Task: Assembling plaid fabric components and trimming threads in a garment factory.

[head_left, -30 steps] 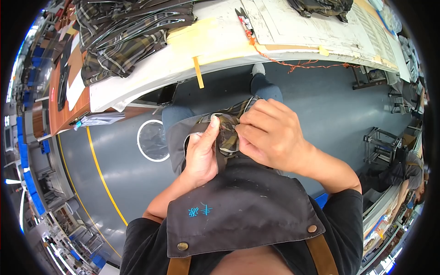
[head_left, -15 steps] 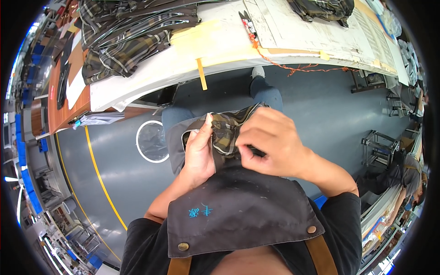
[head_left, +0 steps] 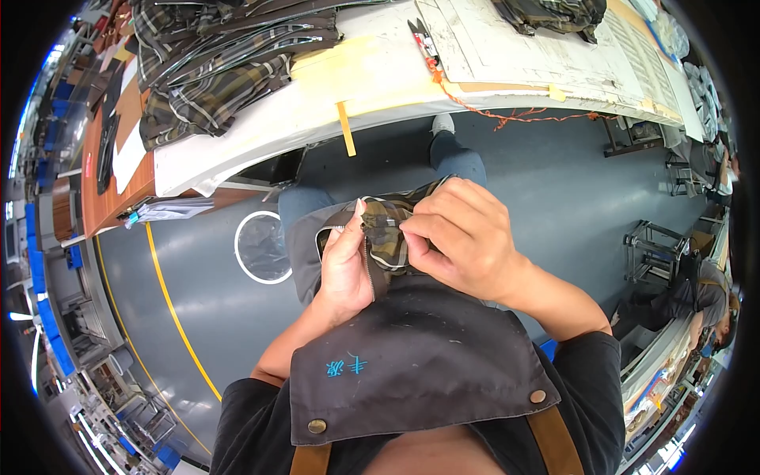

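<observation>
A brown plaid garment piece [head_left: 385, 245] with dark fabric and a metal zipper [head_left: 370, 277] lies over my lap. My left hand [head_left: 343, 269] grips its zipper edge, thumb up along the border between zipper and plaid. Close to the plaid, my right hand [head_left: 471, 237] is closed, thumb and index fingertips pinched together and the other fingers curled. What sits between those fingertips is too small to make out. Part of the plaid cloth runs behind the right hand and is hidden there.
Ahead stands a white worktable [head_left: 372, 87] with a pile of plaid and dark zippered pieces [head_left: 214, 95]. Snips [head_left: 427, 47] on an orange cord [head_left: 507, 119] lie on it. A round white-rimmed bin [head_left: 261, 277] stands on the floor at left. Another person [head_left: 704, 293] is at far right.
My right hand has turned slightly and its pinched fingertips have moved left and up, closer to the left thumb. The left hand keeps its hold on the garment piece.
</observation>
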Demonstrator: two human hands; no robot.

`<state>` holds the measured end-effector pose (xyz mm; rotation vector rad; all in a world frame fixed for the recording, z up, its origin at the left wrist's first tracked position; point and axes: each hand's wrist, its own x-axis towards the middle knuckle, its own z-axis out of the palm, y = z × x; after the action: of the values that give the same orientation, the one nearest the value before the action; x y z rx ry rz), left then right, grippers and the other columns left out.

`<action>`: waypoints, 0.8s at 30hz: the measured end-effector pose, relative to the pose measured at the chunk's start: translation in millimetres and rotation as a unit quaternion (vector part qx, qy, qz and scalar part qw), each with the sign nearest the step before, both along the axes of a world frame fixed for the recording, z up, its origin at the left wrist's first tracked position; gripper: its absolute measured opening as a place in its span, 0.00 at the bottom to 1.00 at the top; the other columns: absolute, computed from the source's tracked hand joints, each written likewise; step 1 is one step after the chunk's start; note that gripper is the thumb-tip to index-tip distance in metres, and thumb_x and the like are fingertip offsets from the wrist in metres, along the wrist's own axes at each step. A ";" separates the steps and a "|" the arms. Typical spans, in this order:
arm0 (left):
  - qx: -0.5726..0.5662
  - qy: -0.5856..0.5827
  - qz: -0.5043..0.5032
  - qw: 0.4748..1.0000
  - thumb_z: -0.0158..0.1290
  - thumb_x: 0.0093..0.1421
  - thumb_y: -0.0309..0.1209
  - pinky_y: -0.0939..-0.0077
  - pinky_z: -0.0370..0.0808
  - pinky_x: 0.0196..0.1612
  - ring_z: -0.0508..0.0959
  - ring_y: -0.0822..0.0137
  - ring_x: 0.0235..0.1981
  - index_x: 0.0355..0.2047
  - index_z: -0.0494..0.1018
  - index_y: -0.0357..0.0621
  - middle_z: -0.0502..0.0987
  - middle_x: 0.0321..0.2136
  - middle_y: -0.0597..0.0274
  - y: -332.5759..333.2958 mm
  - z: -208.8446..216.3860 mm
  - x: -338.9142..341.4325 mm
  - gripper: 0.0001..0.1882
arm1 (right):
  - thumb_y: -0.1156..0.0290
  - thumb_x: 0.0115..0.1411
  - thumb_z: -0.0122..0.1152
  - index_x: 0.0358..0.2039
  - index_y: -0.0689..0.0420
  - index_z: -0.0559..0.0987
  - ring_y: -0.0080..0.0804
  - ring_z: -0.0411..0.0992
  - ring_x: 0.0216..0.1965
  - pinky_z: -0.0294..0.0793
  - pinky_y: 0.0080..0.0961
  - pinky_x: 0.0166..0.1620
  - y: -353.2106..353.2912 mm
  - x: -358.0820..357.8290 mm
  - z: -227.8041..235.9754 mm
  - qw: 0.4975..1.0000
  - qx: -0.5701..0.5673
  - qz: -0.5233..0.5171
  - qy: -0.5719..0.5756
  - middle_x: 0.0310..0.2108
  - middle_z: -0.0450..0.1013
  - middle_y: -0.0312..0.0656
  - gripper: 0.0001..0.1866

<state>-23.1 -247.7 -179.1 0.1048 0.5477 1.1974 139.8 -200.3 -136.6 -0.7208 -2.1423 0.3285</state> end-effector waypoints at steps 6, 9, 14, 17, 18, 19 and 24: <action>-0.008 0.030 0.023 0.999 0.42 0.64 0.39 0.75 0.74 0.38 0.76 0.69 0.33 0.38 0.69 0.35 0.76 0.34 0.58 2.2 8.7 6.9 0.17 | 0.84 0.31 0.62 0.20 0.58 0.71 0.33 0.65 0.20 0.63 0.25 0.22 -8.8 -4.0 -0.4 0.999 -0.041 0.001 0.003 0.20 0.67 0.38 0.13; -0.009 -0.006 0.019 1.000 0.41 0.64 0.39 0.72 0.75 0.39 0.76 0.67 0.34 0.38 0.69 0.36 0.76 0.34 0.56 2.3 -3.4 0.4 0.17 | 0.84 0.34 0.62 0.19 0.58 0.71 0.33 0.66 0.21 0.64 0.25 0.23 -10.9 -0.2 9.4 0.968 -0.222 0.112 0.045 0.20 0.67 0.38 0.11; -0.035 -0.077 0.019 0.996 0.37 0.65 0.41 0.67 0.75 0.42 0.76 0.61 0.38 0.41 0.67 0.35 0.74 0.37 0.53 3.1 0.4 -2.8 0.19 | 0.79 0.44 0.62 0.24 0.59 0.74 0.36 0.68 0.25 0.66 0.27 0.27 -2.7 1.7 13.5 0.966 -0.240 0.018 0.093 0.21 0.68 0.39 0.06; -0.037 -0.061 -0.014 0.997 0.36 0.65 0.41 0.66 0.74 0.43 0.76 0.62 0.39 0.41 0.67 0.35 0.74 0.37 0.54 4.5 1.3 -2.8 0.20 | 0.81 0.45 0.64 0.26 0.61 0.75 0.33 0.69 0.27 0.67 0.24 0.30 -0.7 -0.4 15.0 0.959 -0.274 0.026 0.068 0.25 0.70 0.39 0.07; -0.011 -0.069 -0.013 0.997 0.36 0.65 0.41 0.66 0.73 0.44 0.76 0.61 0.39 0.41 0.67 0.35 0.74 0.37 0.53 4.1 -1.2 -3.0 0.20 | 0.80 0.45 0.64 0.26 0.61 0.75 0.29 0.69 0.27 0.68 0.22 0.30 -0.5 -0.4 11.7 0.958 -0.277 0.037 0.058 0.25 0.70 0.39 0.07; -0.011 -0.069 -0.013 0.997 0.36 0.65 0.41 0.66 0.73 0.44 0.76 0.61 0.39 0.41 0.67 0.35 0.74 0.37 0.53 3.7 -5.4 -4.0 0.20 | 0.80 0.45 0.64 0.26 0.61 0.75 0.29 0.69 0.27 0.68 0.22 0.30 -1.8 0.1 12.2 0.958 -0.277 0.037 0.059 0.25 0.70 0.39 0.07; 0.020 -0.140 -0.009 0.990 0.35 0.65 0.41 0.65 0.74 0.44 0.76 0.60 0.39 0.41 0.66 0.34 0.73 0.38 0.51 3.0 -8.0 -5.1 0.21 | 0.82 0.44 0.63 0.25 0.61 0.73 0.18 0.68 0.28 0.67 0.18 0.30 -4.3 4.1 15.0 0.865 -0.493 0.077 0.062 0.28 0.70 0.36 0.07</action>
<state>-28.2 -244.7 -187.1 -0.0256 0.2759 1.1814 143.9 -204.6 -121.6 -1.0264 -1.8121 1.5793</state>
